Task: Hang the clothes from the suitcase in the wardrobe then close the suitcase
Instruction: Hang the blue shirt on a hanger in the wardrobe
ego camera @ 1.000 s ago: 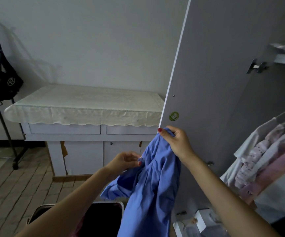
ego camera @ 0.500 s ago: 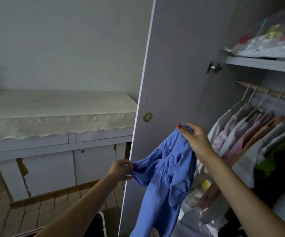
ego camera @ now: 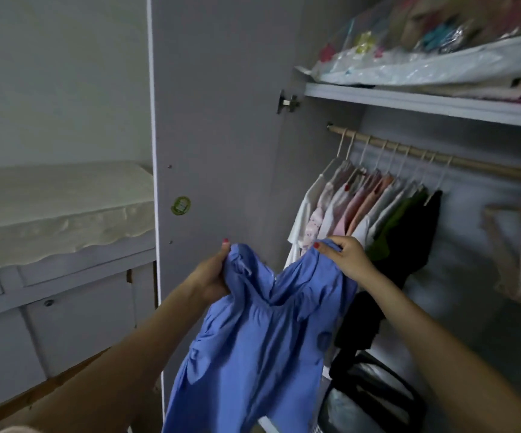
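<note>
Wardrobe [ego camera: 331, 189] is standing open, its grey door [ego camera: 218, 120] swung out toward the camera with a small green sticker [ego camera: 181, 205] on the inner face. Inside the wardrobe, a wooden rail [ego camera: 471, 164] is running under the shelf [ego camera: 424, 104], and a row of hung clothes [ego camera: 368, 214] in white, pink, green and black is hanging from it on pale hangers. Plastic-wrapped bundles [ego camera: 424, 57] are lying on the shelf above the rail. Left of the door, a white cabinet is sitting with a cream lace cloth [ego camera: 59, 210] draped over its tabletop. Blue garment [ego camera: 262, 332] is being held up in front of the door's lower part, just left of the hung clothes, not on a hanger. Left hand [ego camera: 212, 276] is gripping the garment's upper left edge, fingers curled into the fabric. Right hand [ego camera: 346, 257] is pinching the upper right edge, thumb on top. The two hands are holding it spread apart, fabric sagging between them and draping down. Suitcase isn't showing in this view.
</note>
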